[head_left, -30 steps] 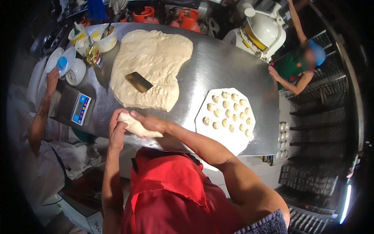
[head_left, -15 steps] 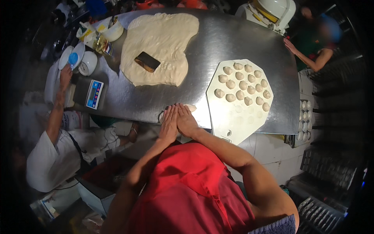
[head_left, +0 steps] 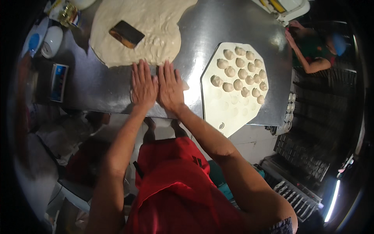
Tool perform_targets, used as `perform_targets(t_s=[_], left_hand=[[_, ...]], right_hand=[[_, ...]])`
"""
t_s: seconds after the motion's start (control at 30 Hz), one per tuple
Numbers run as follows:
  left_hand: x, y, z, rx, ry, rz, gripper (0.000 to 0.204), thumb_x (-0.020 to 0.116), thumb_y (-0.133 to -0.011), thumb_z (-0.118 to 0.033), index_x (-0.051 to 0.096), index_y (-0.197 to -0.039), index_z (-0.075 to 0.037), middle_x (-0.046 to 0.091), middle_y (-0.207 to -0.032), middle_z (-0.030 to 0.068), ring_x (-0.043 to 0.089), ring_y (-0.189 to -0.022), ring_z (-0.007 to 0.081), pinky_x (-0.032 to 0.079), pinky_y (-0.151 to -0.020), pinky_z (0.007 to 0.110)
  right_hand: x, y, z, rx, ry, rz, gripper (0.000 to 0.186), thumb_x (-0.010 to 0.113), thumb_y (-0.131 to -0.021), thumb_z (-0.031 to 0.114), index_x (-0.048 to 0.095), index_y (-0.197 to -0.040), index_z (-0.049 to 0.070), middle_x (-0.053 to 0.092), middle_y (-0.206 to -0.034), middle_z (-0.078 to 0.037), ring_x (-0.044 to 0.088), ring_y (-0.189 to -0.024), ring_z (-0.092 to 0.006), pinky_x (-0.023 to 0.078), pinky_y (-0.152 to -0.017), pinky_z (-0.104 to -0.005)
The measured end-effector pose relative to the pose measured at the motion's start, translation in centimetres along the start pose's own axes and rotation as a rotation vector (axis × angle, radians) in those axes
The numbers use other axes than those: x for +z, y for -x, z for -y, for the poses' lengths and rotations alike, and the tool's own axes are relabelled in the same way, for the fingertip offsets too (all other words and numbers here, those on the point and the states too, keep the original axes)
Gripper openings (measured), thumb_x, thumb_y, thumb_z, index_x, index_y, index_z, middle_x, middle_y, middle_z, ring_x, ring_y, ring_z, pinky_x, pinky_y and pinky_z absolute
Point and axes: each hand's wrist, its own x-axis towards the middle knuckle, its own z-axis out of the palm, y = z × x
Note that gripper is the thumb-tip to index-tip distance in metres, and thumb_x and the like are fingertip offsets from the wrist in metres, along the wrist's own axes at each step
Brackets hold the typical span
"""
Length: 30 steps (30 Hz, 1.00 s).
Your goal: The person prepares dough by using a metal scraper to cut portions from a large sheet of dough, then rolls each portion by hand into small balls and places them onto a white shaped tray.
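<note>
My left hand and my right hand lie flat with fingers stretched, side by side over a piece of dough on the steel table; most of that piece is hidden under them. Just beyond my fingertips spreads a large sheet of dough with a dark flat scraper resting on it. To my right is a white octagonal board bearing several small pleated dough balls.
Left are a digital scale, white bowls and containers. A person stands at the table's right end beside a white machine. Another person is at the left. Racks stand at right.
The dough piece, earlier held between my hands, now lies on the table under them. My hands have moved apart slightly and lie flatter. The view has shifted.
</note>
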Motion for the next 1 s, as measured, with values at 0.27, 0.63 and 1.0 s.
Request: perform_targets(t_s=[0.27, 0.63, 1.0], left_hand=[[-2.2, 8.0, -0.4, 0.181, 0.246, 0.197, 0.063, 0.042, -0.114, -0.028, 0.034, -0.167, 0.004, 0.026, -0.178, 0.0243, 0.019, -0.167, 0.0398, 0.014, -0.135, 0.055], [1.9, -2.6, 0.2, -0.023, 0.072, 0.014, 0.067, 0.046, -0.111, -0.029, 0.033, -0.164, 0.009, 0.033, -0.173, 0.027, 0.024, -0.162, 0.05, 0.014, -0.135, 0.058], [-2.6, 9.5, -0.3, 0.186, 0.041, 0.212, 0.075, 0.057, -0.107, -0.029, 0.028, -0.168, 0.004, 0.025, -0.178, 0.021, 0.02, -0.166, 0.0393, 0.014, -0.135, 0.053]], right_hand=[[-2.8, 8.1, 0.8, -0.051, -0.002, 0.219, 0.064, 0.046, -0.107, 0.021, 0.038, -0.162, -0.01, 0.035, -0.172, -0.028, 0.028, -0.163, -0.0418, 0.021, -0.133, -0.0548], [1.7, -3.2, -3.0, 0.073, -0.035, 0.0, 0.085, 0.053, -0.104, 0.046, 0.036, -0.16, -0.015, 0.032, -0.169, -0.039, 0.025, -0.161, -0.0521, 0.019, -0.133, -0.0588], [-2.5, 9.9, -0.9, -0.116, -0.023, 0.134, 0.07, 0.057, -0.102, 0.024, 0.038, -0.162, -0.009, 0.037, -0.169, -0.03, 0.031, -0.161, -0.0443, 0.024, -0.132, -0.0543]])
